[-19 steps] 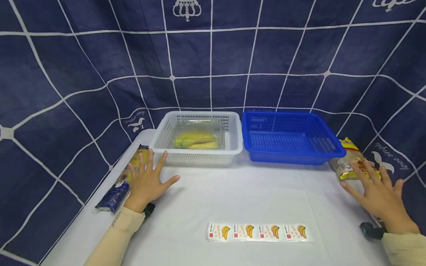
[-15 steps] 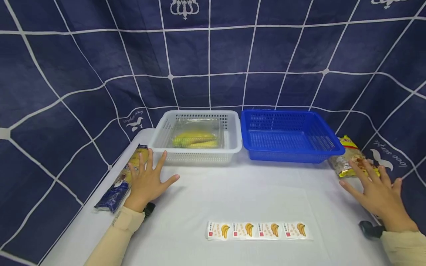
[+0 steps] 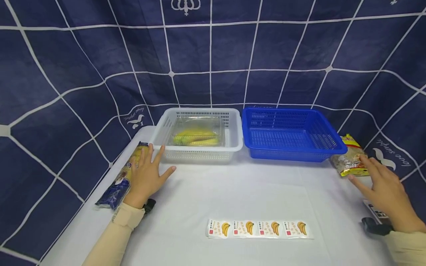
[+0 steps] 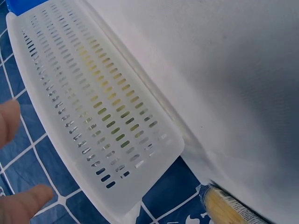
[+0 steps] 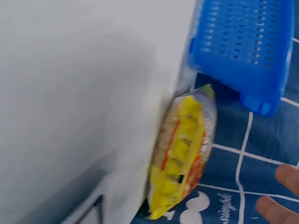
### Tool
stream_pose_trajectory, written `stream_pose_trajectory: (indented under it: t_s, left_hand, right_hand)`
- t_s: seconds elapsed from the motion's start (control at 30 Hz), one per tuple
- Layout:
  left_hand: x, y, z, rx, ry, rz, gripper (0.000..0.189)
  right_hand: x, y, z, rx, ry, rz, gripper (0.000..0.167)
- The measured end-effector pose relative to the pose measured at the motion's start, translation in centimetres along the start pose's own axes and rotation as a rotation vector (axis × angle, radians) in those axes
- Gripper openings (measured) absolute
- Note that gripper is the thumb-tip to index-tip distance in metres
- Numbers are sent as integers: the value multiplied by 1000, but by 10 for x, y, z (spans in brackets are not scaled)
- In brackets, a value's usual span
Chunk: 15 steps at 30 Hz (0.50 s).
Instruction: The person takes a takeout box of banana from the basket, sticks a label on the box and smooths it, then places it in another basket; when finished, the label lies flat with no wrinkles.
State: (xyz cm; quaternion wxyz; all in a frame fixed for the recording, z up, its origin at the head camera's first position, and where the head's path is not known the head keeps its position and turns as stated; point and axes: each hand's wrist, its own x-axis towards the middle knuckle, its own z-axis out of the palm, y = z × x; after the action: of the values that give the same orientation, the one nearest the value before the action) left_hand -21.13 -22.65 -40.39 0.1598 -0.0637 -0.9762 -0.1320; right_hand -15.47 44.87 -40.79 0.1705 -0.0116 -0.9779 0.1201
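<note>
My left hand (image 3: 146, 177) hovers with fingers spread. In the head view it overlaps a blue-and-yellow packet (image 3: 114, 192), its fingertips near the front rim of the white basket (image 3: 199, 149). Inside that basket is a clear lidded plastic box (image 3: 196, 123) holding yellow-green bananas (image 3: 196, 136). Over at the right, my right hand (image 3: 387, 192) is held out with loosely extended fingers and nothing in it. Just beyond its fingertips lies a yellow-trimmed food bag (image 3: 352, 159). A strip of banana stickers (image 3: 259, 229) lies flat at the front middle.
A blue basket (image 3: 296, 153) stands right of the white one, with nothing in it. Beside my right wrist lies a white item with black marks (image 3: 376, 210), partly hidden. A navy curtain with white lines (image 3: 229, 55) rises behind and at both sides of the white-covered table (image 3: 239, 192).
My right hand has turned and shifted slightly right, uncovering more of the food bag and the white item. The left hand's fingers have drawn a little closer together. The head view has tilted slightly.
</note>
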Motion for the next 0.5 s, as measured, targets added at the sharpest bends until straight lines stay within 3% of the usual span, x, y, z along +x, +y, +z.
stream_pose_trajectory:
  t_s: [0.13, 0.23, 0.5]
  left_hand:
    - [1, 3, -1, -51, 112, 19, 82]
    - [3, 4, -2, -150, 149, 22, 77]
    - [9, 1, 2, -533, 31, -70, 72]
  right_hand:
    - [8, -4, -7, 73, 24, -51, 86]
    - [15, -5, -12, 138, -2, -56, 86]
    - [32, -14, -20, 307, -76, -26, 87]
